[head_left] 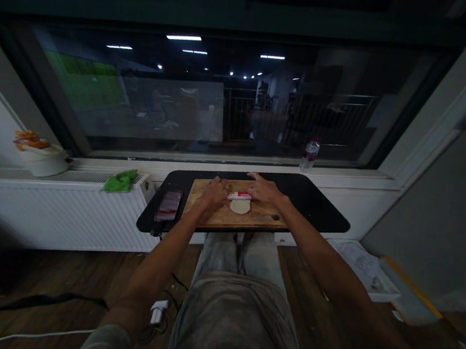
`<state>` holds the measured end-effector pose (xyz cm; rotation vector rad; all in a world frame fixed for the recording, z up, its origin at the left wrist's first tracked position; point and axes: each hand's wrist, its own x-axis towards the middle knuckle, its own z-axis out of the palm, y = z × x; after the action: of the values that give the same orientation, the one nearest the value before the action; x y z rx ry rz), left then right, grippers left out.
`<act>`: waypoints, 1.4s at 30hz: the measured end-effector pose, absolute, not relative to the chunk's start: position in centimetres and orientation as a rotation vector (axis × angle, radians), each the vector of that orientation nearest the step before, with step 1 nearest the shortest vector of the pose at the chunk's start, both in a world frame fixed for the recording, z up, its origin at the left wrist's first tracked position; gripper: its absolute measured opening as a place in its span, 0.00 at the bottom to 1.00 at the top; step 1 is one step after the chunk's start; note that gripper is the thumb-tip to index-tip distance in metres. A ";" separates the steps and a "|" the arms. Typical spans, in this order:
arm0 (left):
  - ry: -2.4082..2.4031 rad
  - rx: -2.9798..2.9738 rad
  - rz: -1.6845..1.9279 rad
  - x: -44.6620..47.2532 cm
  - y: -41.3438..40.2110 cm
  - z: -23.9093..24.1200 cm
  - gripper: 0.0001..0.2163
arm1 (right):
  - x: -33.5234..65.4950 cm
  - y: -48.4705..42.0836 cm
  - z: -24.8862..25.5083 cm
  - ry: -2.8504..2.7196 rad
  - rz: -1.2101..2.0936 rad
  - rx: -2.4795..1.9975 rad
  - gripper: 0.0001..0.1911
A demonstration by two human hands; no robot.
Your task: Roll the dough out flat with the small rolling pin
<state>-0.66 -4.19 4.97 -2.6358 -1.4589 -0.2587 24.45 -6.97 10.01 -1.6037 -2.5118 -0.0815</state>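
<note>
A flat, pale round of dough (240,206) lies on a wooden board (219,218). Across its far edge runs a short red-and-white tube (239,196), whose exact kind is too small to make out. My left hand (214,191) has its fingers curled at the tube's left end. At the right end, my right hand (264,189) grips the tube, with one finger stretched out to the left beyond it. My fingers cover both ends of the tube. A small dark spot (275,217) shows on the board near its right front corner.
The board rests on a black table (318,207) with a phone (169,206) at its left. A water bottle (310,154) stands on the windowsill behind. To the left, a radiator (83,218) bears a green cloth (120,181) and a white pot (43,160). A white tray (386,289) is low at right.
</note>
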 end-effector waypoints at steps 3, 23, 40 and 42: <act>-1.515 -2.620 -0.302 -0.8 -3.9 4.5 0.22 | 23.8 -7.1 9.7 -2.450 -0.152 -1.683 0.20; -1.562 -2.504 -0.304 -0.7 -9.4 5.3 0.18 | 22.1 -10.6 7.7 -2.357 -0.317 -1.894 0.26; -1.636 -2.526 -0.627 -1.2 -11.4 3.7 0.20 | 21.3 -15.4 6.1 -2.035 -0.337 -1.906 0.28; -1.610 -2.525 -0.647 -1.4 -11.6 3.6 0.21 | 21.3 -15.8 5.5 -2.012 -0.365 -1.873 0.29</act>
<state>-1.37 -11.57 3.56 -2.5252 -1.6095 -0.6466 21.29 -15.80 5.54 -1.8734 -2.0123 -0.3649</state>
